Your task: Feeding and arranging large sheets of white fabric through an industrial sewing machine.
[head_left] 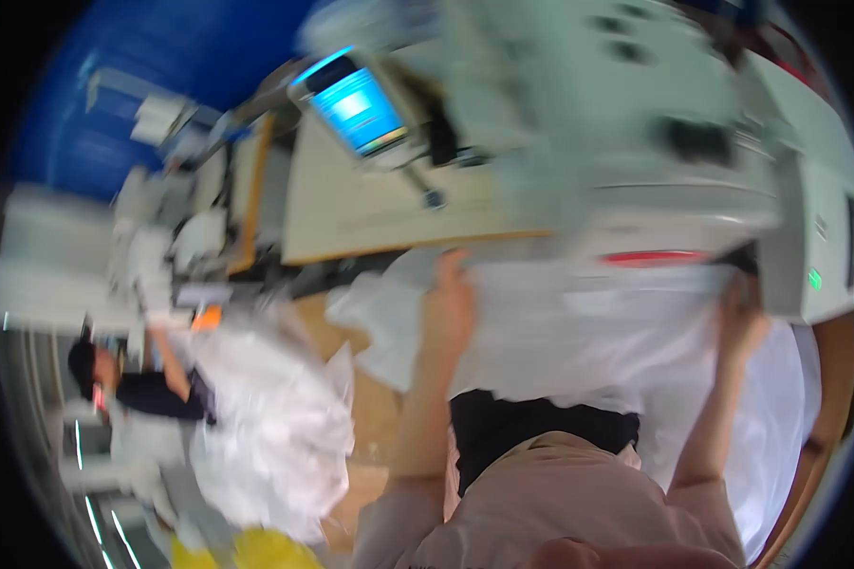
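A sheet of white cloth [579, 341] spreads across my lap and hangs down past my right side. My left hand [453, 289] is closed on its upper edge, close to the front of the table. At the other end, my right hand [745, 313] grips the cloth beside the lower right of the sewing machine; its fingertips are partly hidden and blurred. Between the hands the cloth runs under the front of the large white sewing machine [674, 218], which has a red strip along its lower edge.
A control panel with a lit blue screen [356, 106] stands on the pale tabletop [351, 213]. To the left, another person [152, 384] in dark clothing works near a heap of white cloth [266, 417]. Yellow material [266, 550] lies at the lower left.
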{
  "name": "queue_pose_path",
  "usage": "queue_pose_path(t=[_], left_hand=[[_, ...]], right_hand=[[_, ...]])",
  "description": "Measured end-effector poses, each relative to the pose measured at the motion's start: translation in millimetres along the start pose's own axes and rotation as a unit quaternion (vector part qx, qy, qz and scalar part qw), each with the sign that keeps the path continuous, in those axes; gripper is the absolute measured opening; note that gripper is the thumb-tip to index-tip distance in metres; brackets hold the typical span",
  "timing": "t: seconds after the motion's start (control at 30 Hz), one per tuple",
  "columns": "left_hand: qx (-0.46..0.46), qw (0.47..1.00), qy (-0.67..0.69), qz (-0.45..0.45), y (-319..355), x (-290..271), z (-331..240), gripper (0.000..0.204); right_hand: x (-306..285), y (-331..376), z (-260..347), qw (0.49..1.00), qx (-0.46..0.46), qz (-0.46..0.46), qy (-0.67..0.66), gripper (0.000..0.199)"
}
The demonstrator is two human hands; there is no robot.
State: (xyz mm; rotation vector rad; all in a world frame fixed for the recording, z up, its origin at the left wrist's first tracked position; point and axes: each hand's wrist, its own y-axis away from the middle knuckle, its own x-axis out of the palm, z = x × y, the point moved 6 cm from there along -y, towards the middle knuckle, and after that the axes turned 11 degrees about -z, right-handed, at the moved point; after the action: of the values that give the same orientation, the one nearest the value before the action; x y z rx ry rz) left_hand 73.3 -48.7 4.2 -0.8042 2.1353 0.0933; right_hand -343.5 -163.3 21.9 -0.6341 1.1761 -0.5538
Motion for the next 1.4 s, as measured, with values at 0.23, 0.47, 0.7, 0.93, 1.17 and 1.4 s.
queue_pose_path(t=[0.23, 0.47, 0.7, 0.93, 1.17, 1.4], left_hand=[[0.258, 0.951, 0.028, -0.168, -3, -37, 4, 0.009], [0.107, 0.994, 0.032, -0.003, 31, -54, 76, 0.009], [0.032, 0.99, -0.112, -0.078, 29, -67, 103, 0.013], [-0.054, 0.997, -0.043, -0.027, 56, -49, 130, 0.023], [-0.064, 0.985, -0.002, -0.163, 65, -71, 175, 0.04], [0.008, 0.986, 0.022, -0.163, 24, -95, 104, 0.027]], right_hand=[[-51, -25, 72, 0.973, -0.217, -0.079, -0.003, 0.021], [14, 7, 120, 0.958, -0.086, 0.239, -0.131, 0.023], [67, 29, 25, 0.932, 0.121, 0.124, -0.318, 0.025], [43, 33, 74, 0.968, 0.043, 0.228, -0.099, 0.034], [21, 29, 137, 0.883, 0.094, 0.243, -0.39, 0.032], [-15, -4, 121, 0.927, 0.001, 0.193, -0.32, 0.035]])
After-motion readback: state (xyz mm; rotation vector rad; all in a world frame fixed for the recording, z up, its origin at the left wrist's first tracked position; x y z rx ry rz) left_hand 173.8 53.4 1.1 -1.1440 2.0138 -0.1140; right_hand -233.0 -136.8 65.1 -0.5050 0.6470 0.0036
